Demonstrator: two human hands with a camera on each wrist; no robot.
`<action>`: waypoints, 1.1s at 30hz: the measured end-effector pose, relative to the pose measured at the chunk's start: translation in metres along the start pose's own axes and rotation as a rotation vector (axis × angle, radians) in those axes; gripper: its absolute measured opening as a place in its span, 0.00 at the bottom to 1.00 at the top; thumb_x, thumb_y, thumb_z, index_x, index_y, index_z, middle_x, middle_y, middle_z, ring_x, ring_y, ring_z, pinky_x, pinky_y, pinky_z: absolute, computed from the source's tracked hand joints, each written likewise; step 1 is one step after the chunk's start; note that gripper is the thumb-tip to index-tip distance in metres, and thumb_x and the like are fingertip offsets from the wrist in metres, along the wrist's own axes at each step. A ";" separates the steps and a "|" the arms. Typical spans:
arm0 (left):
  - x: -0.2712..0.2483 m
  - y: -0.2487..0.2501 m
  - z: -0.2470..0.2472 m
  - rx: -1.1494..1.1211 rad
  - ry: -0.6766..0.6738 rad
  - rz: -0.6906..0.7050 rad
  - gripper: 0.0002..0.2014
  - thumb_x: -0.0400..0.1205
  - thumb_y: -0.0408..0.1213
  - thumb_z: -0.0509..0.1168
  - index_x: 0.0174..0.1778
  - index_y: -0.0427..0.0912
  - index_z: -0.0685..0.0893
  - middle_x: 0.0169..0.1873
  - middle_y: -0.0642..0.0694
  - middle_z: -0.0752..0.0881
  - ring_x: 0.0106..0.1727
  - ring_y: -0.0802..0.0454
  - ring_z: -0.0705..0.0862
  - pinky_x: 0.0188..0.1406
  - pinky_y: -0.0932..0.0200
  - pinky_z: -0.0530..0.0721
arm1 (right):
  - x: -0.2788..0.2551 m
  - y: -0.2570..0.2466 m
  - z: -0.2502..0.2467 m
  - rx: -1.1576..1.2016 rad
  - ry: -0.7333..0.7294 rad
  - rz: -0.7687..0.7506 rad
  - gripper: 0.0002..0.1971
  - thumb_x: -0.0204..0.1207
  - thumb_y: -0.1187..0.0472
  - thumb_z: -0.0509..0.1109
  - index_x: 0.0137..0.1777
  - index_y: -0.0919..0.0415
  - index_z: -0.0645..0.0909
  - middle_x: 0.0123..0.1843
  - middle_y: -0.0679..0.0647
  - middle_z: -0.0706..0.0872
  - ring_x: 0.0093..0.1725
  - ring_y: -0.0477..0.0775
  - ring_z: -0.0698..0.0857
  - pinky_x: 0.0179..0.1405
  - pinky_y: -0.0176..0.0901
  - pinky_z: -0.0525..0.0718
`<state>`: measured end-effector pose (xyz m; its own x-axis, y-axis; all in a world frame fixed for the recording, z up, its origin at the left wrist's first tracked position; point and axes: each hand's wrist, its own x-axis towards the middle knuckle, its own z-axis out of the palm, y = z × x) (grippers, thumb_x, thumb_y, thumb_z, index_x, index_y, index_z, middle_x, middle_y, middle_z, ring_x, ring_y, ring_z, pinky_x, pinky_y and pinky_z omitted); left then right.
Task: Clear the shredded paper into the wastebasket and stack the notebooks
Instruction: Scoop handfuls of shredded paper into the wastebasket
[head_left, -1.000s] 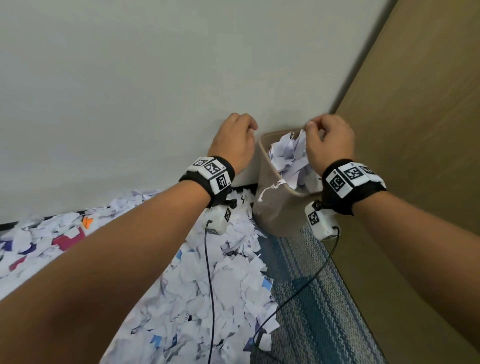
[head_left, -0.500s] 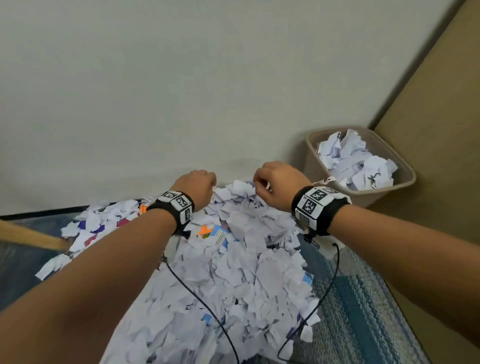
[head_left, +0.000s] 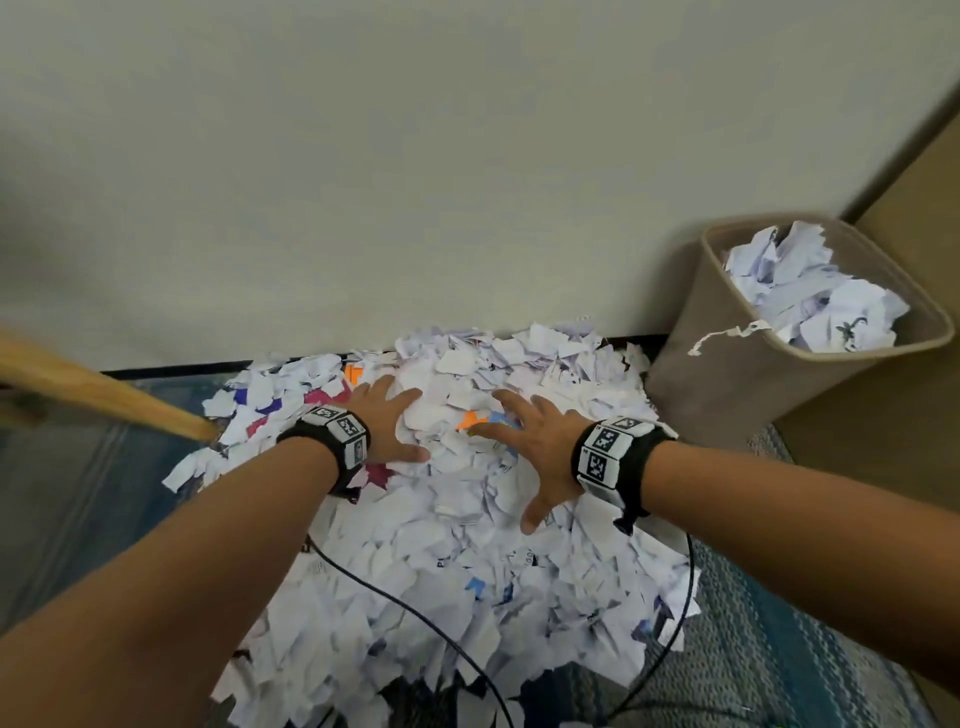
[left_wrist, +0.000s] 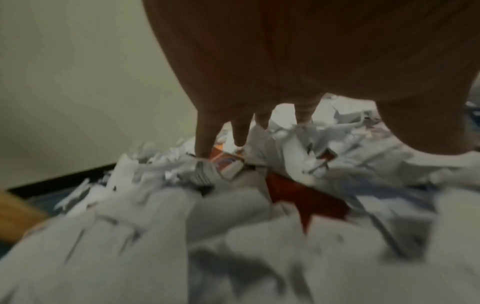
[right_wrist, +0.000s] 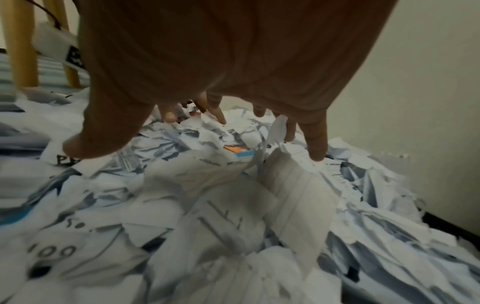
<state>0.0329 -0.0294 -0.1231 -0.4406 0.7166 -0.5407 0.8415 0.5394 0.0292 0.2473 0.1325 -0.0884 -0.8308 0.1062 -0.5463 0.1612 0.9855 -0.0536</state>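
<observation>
While both palms face down: 2 hands spread wide.
Left hand (head_left: 387, 423): fingers splayed on shredded paper (head_left: 452, 561).
Right hand (head_left: 535, 447): splayed likewise.
Wastebasket (head_left: 727, 364): right, part-filled.

The floor carries a blue striped rug (head_left: 769, 670). A wide heap of shredded paper (head_left: 441, 561) lies on the rug and runs to the far wall. A tan wastebasket (head_left: 727, 374), holding paper, stands on the floor at the far right, just beside the heap. A wooden leg (head_left: 104, 400) meets the heap's left edge.
</observation>
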 end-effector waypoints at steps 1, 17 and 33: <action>-0.005 0.001 0.005 -0.028 -0.023 0.017 0.55 0.68 0.74 0.64 0.84 0.57 0.43 0.84 0.42 0.41 0.84 0.37 0.49 0.80 0.39 0.57 | 0.001 -0.003 0.002 -0.007 0.003 0.000 0.67 0.47 0.26 0.80 0.80 0.27 0.37 0.83 0.45 0.29 0.83 0.73 0.49 0.68 0.81 0.70; -0.024 0.021 0.041 0.143 0.031 0.224 0.48 0.66 0.61 0.76 0.79 0.63 0.57 0.79 0.45 0.53 0.76 0.37 0.61 0.68 0.36 0.74 | -0.017 -0.058 0.066 -0.344 -0.133 -0.382 0.70 0.52 0.30 0.81 0.80 0.32 0.27 0.80 0.55 0.18 0.81 0.76 0.32 0.72 0.86 0.44; -0.008 0.000 -0.012 -0.073 0.242 0.012 0.27 0.78 0.29 0.64 0.73 0.49 0.70 0.63 0.43 0.73 0.59 0.42 0.79 0.47 0.48 0.84 | -0.002 0.010 -0.005 0.063 0.205 0.067 0.31 0.74 0.70 0.68 0.75 0.52 0.66 0.74 0.53 0.67 0.56 0.57 0.80 0.40 0.46 0.82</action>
<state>0.0323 -0.0300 -0.1082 -0.5003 0.8034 -0.3229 0.8261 0.5546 0.1000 0.2478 0.1424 -0.0843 -0.9070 0.2017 -0.3697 0.2469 0.9658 -0.0788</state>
